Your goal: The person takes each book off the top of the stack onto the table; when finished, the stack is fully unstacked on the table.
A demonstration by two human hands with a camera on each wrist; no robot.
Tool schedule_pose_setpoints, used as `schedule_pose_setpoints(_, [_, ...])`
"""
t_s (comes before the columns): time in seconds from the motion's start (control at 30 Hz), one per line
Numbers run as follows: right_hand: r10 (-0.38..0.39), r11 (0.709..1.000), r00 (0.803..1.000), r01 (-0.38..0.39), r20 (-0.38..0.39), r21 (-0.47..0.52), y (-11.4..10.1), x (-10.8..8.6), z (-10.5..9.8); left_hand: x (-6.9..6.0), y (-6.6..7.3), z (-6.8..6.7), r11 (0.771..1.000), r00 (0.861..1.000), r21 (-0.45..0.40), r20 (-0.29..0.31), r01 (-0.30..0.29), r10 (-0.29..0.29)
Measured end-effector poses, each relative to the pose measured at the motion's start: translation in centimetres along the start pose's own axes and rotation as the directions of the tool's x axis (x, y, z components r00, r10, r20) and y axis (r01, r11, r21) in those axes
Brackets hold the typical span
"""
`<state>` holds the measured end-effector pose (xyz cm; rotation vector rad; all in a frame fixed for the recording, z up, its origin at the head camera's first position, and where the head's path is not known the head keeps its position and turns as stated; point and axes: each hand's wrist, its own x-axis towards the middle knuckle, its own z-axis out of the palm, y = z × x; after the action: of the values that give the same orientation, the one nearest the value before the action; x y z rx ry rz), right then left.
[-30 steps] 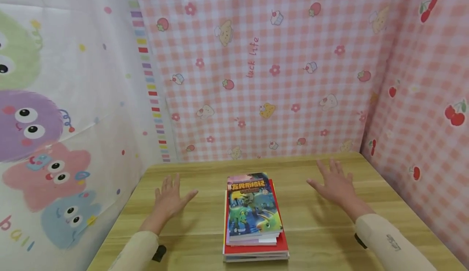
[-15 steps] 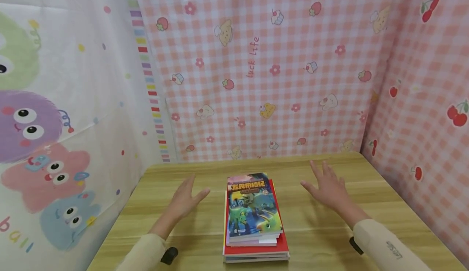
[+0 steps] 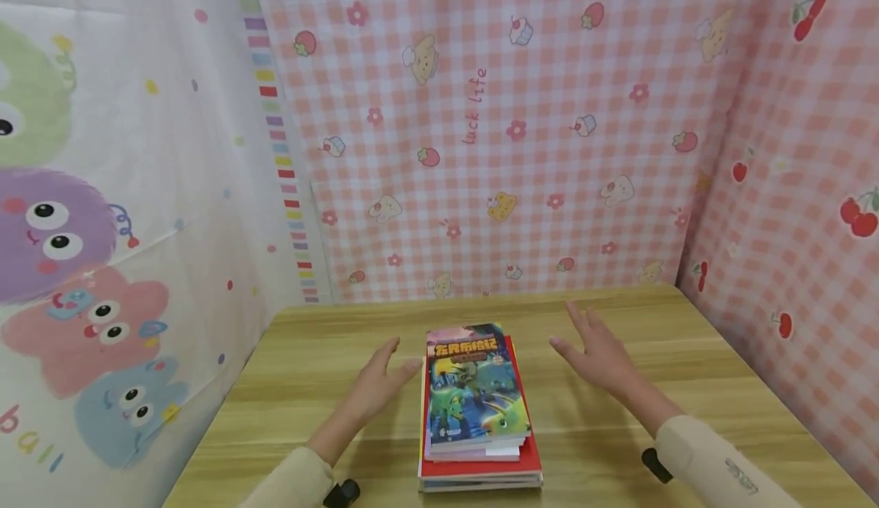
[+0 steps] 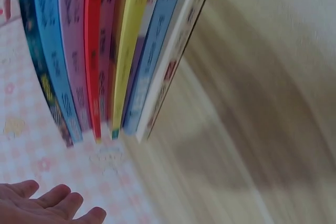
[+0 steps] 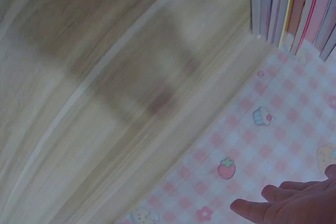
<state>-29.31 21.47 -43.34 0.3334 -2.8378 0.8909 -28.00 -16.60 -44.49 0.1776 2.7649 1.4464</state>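
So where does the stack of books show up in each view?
Head: the stack of books is at lower middle, slightly right of centre.
Left wrist: upper left, cut off by the top edge, its spines showing.
Right wrist: upper right corner, cut off by the frame.
Shared landmark: the pink-checked cloth, visible in all three.

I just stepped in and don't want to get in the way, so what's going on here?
A person has a hand on either side of a stack of books on a wooden table. The left hand is close to the stack's left side; the right hand is farther off on the other side, fingers spread. Neither hand is holding anything. The books lie flat, with a colourful illustrated one on top.
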Motion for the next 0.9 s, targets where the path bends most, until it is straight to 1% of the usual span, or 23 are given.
schedule_pose_setpoints(0.17, [-0.009,0.999,1.0,0.009,0.02,0.042,-0.8,-0.4,0.7,-0.5,-0.1,1.4,0.999,1.0,-0.032,-0.006,0.019,-0.019])
schedule_pose_setpoints(0.23, [0.002,0.998,0.999,-0.004,0.038,0.065,-1.0,-0.6,1.1,-0.8,-0.1,1.8,0.999,1.0,-0.042,-0.005,0.028,-0.028])
schedule_pose_setpoints(0.33, [0.027,0.995,0.998,-0.033,0.065,0.098,-1.1,-0.9,1.6,-1.1,-0.3,2.3,0.998,1.0,-0.065,0.004,0.026,-0.026])
schedule_pose_setpoints(0.47, [0.047,0.991,0.995,-0.056,0.084,0.118,-1.3,-1.3,2.3,-1.5,-0.6,2.9,0.996,1.0,-0.087,0.023,-0.003,0.005])
schedule_pose_setpoints(0.57, [0.051,0.991,0.995,-0.061,0.089,0.119,-1.5,-1.6,2.8,-1.8,-0.8,3.4,0.994,0.999,-0.106,0.041,-0.005,0.009])
schedule_pose_setpoints(0.67, [0.046,0.991,0.995,-0.057,0.094,0.125,-1.6,-1.9,3.2,-2.1,-0.9,3.9,0.989,0.998,-0.146,0.062,-0.014,0.023])
schedule_pose_setpoints(0.77, [0.041,0.989,0.994,-0.055,0.098,0.138,-1.7,-2.3,3.7,-2.5,-0.8,4.5,0.985,0.995,-0.173,0.091,-0.013,0.029])
schedule_pose_setpoints(0.9, [0.038,0.988,0.994,-0.053,0.104,0.144,-2.0,-2.8,4.3,-2.9,-0.8,5.1,0.986,0.993,-0.167,0.117,0.019,0.001])
